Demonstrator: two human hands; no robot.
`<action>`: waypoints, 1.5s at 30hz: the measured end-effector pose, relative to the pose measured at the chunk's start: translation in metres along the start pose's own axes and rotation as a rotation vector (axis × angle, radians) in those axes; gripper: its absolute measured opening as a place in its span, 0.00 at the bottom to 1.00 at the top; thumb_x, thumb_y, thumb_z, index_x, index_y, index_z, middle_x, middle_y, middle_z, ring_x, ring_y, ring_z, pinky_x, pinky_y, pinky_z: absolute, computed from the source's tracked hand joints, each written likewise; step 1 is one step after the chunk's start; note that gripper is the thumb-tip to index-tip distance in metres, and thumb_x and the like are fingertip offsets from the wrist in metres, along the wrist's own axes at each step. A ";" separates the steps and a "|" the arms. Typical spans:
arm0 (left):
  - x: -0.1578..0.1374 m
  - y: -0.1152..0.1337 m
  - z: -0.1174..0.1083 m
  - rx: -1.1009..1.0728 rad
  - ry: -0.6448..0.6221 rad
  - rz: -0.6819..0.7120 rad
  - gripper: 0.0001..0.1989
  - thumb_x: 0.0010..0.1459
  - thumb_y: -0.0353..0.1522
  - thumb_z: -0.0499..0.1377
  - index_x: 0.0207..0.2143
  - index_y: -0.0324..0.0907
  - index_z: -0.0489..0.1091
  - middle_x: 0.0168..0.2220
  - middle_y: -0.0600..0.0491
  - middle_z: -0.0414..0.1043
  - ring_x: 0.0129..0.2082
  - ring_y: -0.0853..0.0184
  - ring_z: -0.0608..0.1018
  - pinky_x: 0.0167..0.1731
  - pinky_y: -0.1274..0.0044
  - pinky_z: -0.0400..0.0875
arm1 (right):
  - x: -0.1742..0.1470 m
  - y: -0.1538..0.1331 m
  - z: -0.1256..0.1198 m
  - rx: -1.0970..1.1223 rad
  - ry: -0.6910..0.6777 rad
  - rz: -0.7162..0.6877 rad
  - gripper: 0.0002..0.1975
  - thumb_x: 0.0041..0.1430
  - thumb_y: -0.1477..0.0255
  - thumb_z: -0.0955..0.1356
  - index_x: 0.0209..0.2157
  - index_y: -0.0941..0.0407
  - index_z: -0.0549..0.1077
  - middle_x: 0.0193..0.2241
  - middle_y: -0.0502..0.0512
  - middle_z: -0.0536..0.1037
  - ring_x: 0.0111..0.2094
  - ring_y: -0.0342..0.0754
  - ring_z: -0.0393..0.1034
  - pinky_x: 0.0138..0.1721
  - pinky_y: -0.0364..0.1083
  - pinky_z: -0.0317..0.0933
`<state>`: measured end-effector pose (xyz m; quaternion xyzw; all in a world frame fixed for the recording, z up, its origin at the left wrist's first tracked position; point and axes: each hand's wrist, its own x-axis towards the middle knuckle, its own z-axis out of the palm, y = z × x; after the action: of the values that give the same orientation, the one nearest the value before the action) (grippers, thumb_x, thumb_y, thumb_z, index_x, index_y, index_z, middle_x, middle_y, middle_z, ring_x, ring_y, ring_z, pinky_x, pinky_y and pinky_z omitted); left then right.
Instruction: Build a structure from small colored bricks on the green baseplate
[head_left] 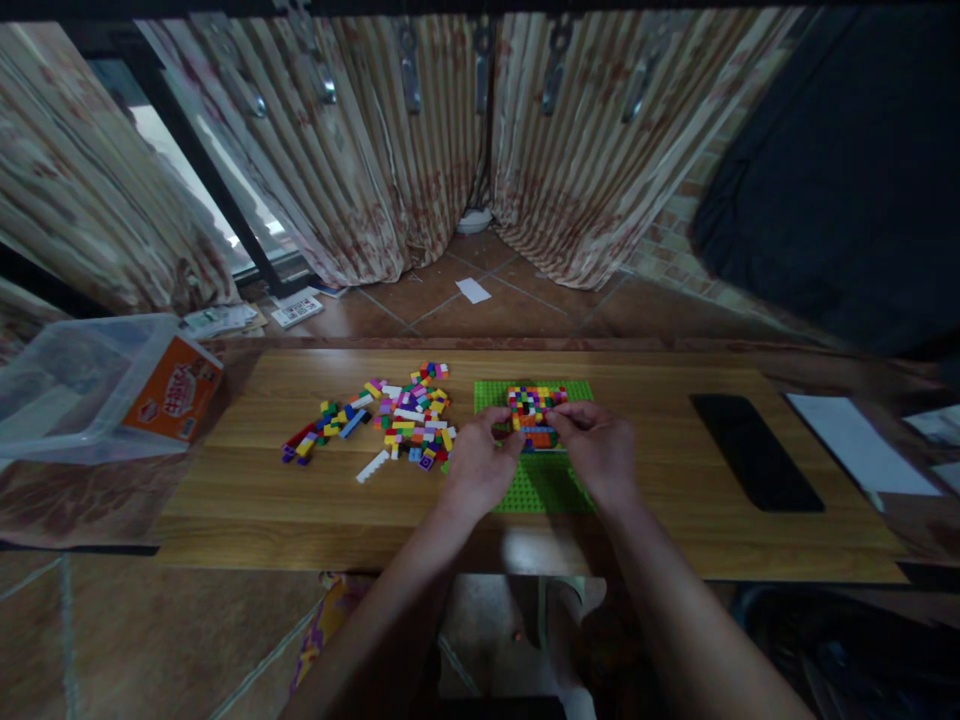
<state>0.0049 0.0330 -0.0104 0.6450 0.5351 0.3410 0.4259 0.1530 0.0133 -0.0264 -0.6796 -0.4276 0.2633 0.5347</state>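
A block of multicoloured toy bricks [527,400] sits over the upper part of a green baseplate [532,490]. Thumb and fingers of my left hand [481,460] are closed at its left edge. On the opposite side, my right hand [604,450] has its fingertips pinched at the block's right edge. Whether a single loose brick is between those fingertips is too small to make out. Left of the baseplate lies a heap of loose toy bricks [409,413] in many colours. A white, long notched piece [373,466] rests just below the heap.
The wooden table [247,510] carries a dark flat rectangular object [754,450] at right. White paper [859,440] lies beyond the right end. A clear plastic bin [82,390] with an orange label stands at left. Curtains [420,150] hang behind the table.
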 end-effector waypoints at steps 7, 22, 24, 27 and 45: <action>-0.001 0.003 0.002 0.068 -0.013 -0.048 0.15 0.54 0.28 0.60 0.46 0.37 0.73 0.42 0.45 0.79 0.40 0.62 0.80 0.43 0.70 0.73 | 0.003 0.003 0.001 0.015 0.011 0.079 0.13 0.47 0.61 0.72 0.27 0.58 0.76 0.25 0.55 0.80 0.27 0.48 0.73 0.29 0.46 0.64; -0.001 0.000 0.001 0.053 -0.064 -0.057 0.16 0.55 0.28 0.59 0.47 0.38 0.72 0.42 0.47 0.79 0.41 0.62 0.80 0.43 0.72 0.73 | 0.000 -0.008 -0.015 -0.145 0.197 -0.058 0.15 0.53 0.59 0.69 0.28 0.57 0.76 0.24 0.54 0.77 0.25 0.47 0.69 0.29 0.46 0.62; -0.001 0.000 0.001 0.060 -0.062 -0.049 0.16 0.55 0.28 0.59 0.47 0.38 0.72 0.43 0.47 0.79 0.41 0.62 0.80 0.44 0.71 0.73 | 0.000 -0.010 -0.013 -0.256 0.189 -0.124 0.16 0.54 0.58 0.69 0.31 0.57 0.77 0.28 0.56 0.77 0.29 0.49 0.69 0.34 0.49 0.63; -0.001 -0.001 0.001 0.074 -0.059 -0.036 0.16 0.54 0.28 0.59 0.47 0.38 0.72 0.45 0.47 0.78 0.42 0.62 0.80 0.46 0.71 0.72 | 0.001 -0.007 -0.006 -0.403 0.203 -0.237 0.18 0.53 0.57 0.69 0.36 0.58 0.77 0.36 0.61 0.76 0.40 0.55 0.69 0.45 0.54 0.62; -0.008 0.002 0.001 0.145 -0.076 -0.050 0.18 0.55 0.30 0.58 0.49 0.38 0.71 0.44 0.46 0.78 0.41 0.62 0.79 0.46 0.71 0.73 | 0.008 0.011 0.006 -0.404 0.074 -0.099 0.31 0.50 0.54 0.68 0.49 0.62 0.71 0.46 0.67 0.75 0.47 0.60 0.69 0.49 0.59 0.61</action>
<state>0.0049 0.0244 -0.0087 0.6730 0.5577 0.2658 0.4066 0.1554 0.0220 -0.0373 -0.7603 -0.4847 0.1206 0.4152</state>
